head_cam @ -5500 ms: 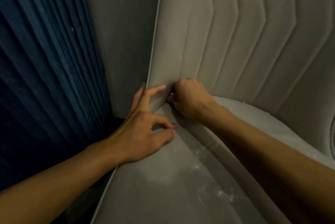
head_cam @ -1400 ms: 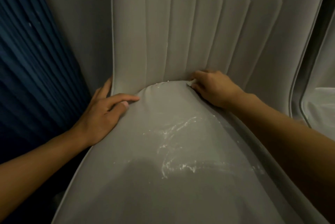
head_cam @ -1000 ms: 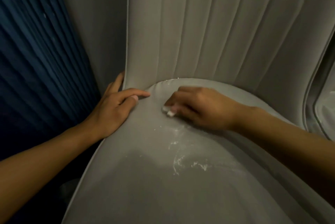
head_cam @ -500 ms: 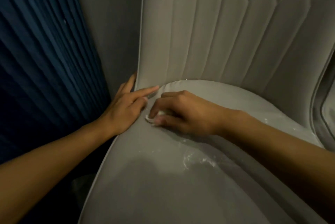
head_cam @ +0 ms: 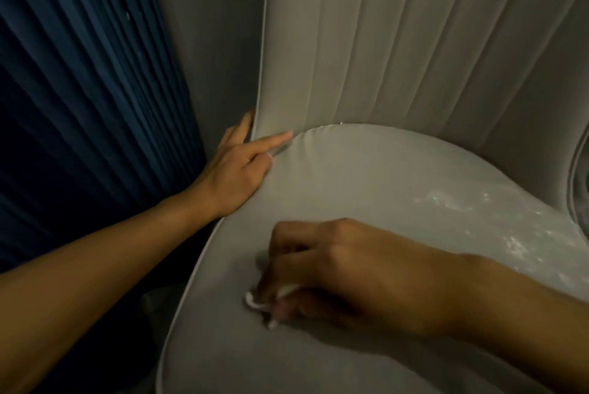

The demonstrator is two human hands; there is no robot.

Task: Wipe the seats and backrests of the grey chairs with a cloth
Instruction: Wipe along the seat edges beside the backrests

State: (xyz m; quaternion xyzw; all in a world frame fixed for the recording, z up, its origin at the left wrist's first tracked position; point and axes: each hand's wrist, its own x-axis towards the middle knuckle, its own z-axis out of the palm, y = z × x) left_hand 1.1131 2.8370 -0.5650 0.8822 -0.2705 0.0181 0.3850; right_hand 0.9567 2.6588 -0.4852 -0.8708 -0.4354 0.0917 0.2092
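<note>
My right hand [head_cam: 334, 269] is curled, its fingertips pinching a small white cloth [head_cam: 255, 299] and pressing it against the near-left part of the seat [head_cam: 382, 177]; this hand is blurred. My left hand [head_cam: 236, 170] rests on the seat's left edge at the foot of the backrest [head_cam: 350, 43], fingers fairly straight, holding nothing. 1 finger lies along the seat-backrest crease; another reaches behind the backrest edge. White smears [head_cam: 510, 234] mark the seat's right side. A blue curtain [head_cam: 79, 91] hangs at left.
</note>
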